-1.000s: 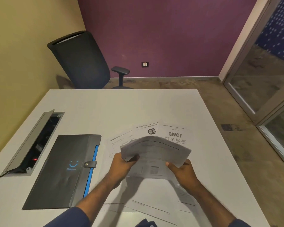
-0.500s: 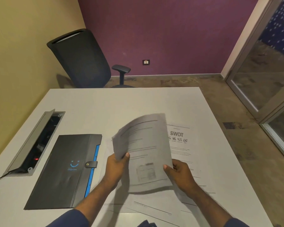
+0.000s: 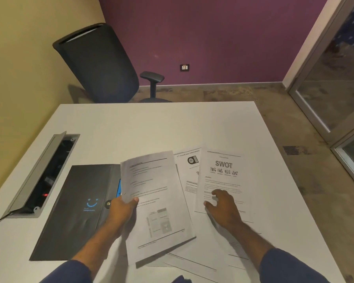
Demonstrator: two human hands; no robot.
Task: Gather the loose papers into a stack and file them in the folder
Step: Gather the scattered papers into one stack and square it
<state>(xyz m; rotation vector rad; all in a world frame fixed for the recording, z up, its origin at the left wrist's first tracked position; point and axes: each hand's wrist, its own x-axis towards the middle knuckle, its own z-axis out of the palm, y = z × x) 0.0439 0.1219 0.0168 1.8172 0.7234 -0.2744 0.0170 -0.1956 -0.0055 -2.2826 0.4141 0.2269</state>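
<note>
Head view: left hand (image 3: pixel 122 209) gripped white printed paper stack (image 3: pixel 157 203); right hand (image 3: pixel 223 207), open, nearer white SWOT sheet (image 3: pixel 221 176), long axis running away; closed dark grey folder (image 3: pixel 78 209) lay left.

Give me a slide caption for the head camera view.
Left hand holds gathered papers; right hand reaches the SWOT sheet.

A single head-worn wide-angle view looks forward and steeply down from the desk's (image 3: pixel 131 129) near edge, close above it, toward the far edge.
</note>
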